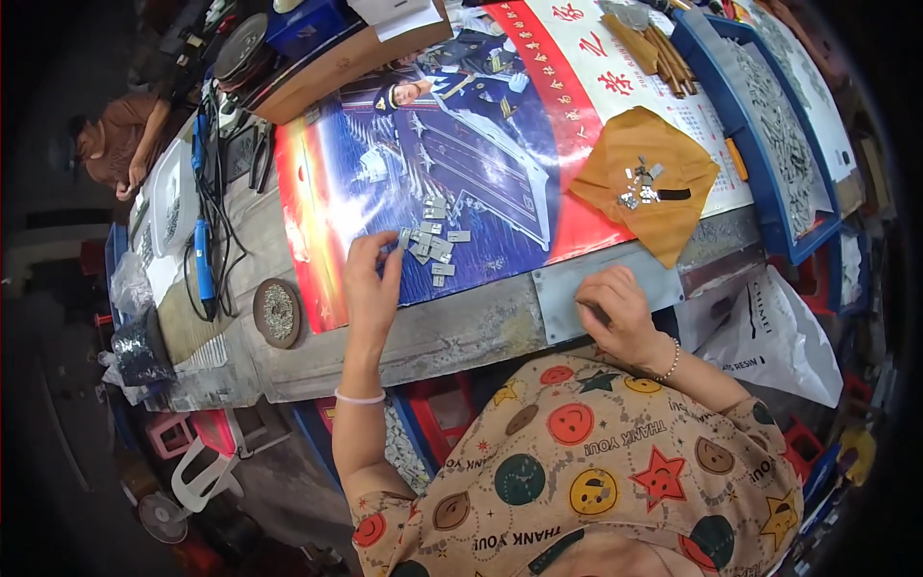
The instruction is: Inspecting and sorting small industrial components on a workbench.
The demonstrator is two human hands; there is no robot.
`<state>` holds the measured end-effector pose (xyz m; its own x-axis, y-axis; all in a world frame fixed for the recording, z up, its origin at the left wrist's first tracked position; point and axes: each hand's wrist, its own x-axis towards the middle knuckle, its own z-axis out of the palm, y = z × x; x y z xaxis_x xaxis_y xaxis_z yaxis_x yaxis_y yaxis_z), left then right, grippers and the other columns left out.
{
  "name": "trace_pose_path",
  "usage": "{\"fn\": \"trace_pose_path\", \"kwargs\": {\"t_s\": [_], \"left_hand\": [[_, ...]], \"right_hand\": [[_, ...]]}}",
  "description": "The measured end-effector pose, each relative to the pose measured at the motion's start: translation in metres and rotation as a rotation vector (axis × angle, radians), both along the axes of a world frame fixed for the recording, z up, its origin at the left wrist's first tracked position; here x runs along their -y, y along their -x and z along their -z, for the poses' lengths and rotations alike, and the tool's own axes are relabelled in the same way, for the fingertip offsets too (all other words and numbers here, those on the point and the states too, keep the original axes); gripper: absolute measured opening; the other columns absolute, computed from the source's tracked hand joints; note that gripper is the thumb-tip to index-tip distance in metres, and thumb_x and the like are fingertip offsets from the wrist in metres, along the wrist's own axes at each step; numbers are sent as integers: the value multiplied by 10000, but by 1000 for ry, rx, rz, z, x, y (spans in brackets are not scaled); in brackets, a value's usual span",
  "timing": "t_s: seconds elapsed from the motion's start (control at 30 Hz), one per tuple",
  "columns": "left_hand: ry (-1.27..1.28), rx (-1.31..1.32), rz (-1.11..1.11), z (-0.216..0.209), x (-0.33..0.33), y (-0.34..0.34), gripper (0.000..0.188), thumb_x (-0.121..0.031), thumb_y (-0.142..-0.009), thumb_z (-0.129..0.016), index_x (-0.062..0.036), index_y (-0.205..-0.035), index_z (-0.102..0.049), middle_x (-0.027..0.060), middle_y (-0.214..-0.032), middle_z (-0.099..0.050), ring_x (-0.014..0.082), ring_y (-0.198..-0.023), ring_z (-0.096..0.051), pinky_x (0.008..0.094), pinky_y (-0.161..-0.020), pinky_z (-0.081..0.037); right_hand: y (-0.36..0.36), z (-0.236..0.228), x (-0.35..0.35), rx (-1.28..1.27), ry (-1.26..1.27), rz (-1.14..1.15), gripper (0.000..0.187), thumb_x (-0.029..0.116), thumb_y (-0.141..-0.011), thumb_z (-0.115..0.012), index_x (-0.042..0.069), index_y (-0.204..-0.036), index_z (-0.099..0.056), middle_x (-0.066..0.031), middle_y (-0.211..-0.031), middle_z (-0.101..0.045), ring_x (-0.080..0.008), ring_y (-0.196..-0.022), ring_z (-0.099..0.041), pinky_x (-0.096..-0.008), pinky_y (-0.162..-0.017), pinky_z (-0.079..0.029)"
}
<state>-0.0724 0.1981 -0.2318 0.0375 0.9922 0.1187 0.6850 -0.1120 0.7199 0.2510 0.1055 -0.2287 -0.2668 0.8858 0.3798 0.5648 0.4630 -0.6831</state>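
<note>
My left hand (373, 279) reaches over a glossy poster (336, 192), thumb and forefinger pinched on a small grey metal piece at the edge of a loose cluster. Several flat grey metal pieces (437, 248) lie in that cluster, just right of the fingertips. My right hand (613, 306) is curled over a grey metal plate (558, 298) at the table's near edge; its closed fingers hide whatever they may hold. Beyond it, an orange-brown sheet (615, 173) carries a small heap of tiny metal parts (639, 188) and a short black strip (675, 194).
At left stand a round dish of small parts (278, 313), blue-handled corded tools (203, 260) and pliers (261, 159). A blue tray of metal parts (817, 231) sits at right. A cardboard box (346, 60) stands at the back. Another person (130, 139) sits far left.
</note>
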Motion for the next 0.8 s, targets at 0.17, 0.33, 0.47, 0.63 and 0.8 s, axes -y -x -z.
{"fn": "trace_pose_path", "kwargs": {"t_s": [0.17, 0.33, 0.47, 0.63, 0.8], "left_hand": [[-10, -129, 82, 12, -19, 0, 197, -33, -793, -658, -8, -978, -595, 134, -878, -571, 250, -746, -590, 337, -686, -490], [170, -76, 126, 11, -22, -2, 161, -62, -781, -680, -7, -899, -586, 126, -836, -575, 225, -696, -578, 330, -645, -475], [150, -70, 53, 3, -14, -13, 155, -71, -789, -685, -1, -879, -582, 125, -770, -593, 205, -663, -584, 306, -620, -471], [-29, 103, -119, -12, 5, -11, 113, -42, -818, -663, 3, -821, -559, 35, -729, -575, 104, -678, -553, 253, -641, -462], [58, 608, -294, -46, 60, -39, 102, 18, -866, -605, -14, -902, -516, 55, -800, -571, 110, -738, -561, 237, -687, -464]], "right_hand": [[2, 7, 6, 47, -47, -41, 168, 3, -718, -651, 53, -860, -578, -56, -875, -584, -234, -786, -561, -369, -786, -408], [0, 9, 6, 62, -76, -22, 165, 17, -721, -654, 55, -862, -576, -54, -883, -581, -231, -782, -558, -366, -783, -402], [1, 4, 6, 83, -80, -27, 176, 9, -711, -661, 49, -862, -579, -61, -880, -586, -236, -780, -557, -367, -776, -408], [-18, -5, 3, -39, 40, -71, 159, 37, -752, -644, 48, -894, -573, -85, -886, -577, -262, -846, -567, -377, -807, -425], [-68, -44, -27, 8, 47, 234, 156, 25, -778, -629, 9, -931, -599, -125, -908, -606, -284, -814, -591, -342, -713, -479]]}}
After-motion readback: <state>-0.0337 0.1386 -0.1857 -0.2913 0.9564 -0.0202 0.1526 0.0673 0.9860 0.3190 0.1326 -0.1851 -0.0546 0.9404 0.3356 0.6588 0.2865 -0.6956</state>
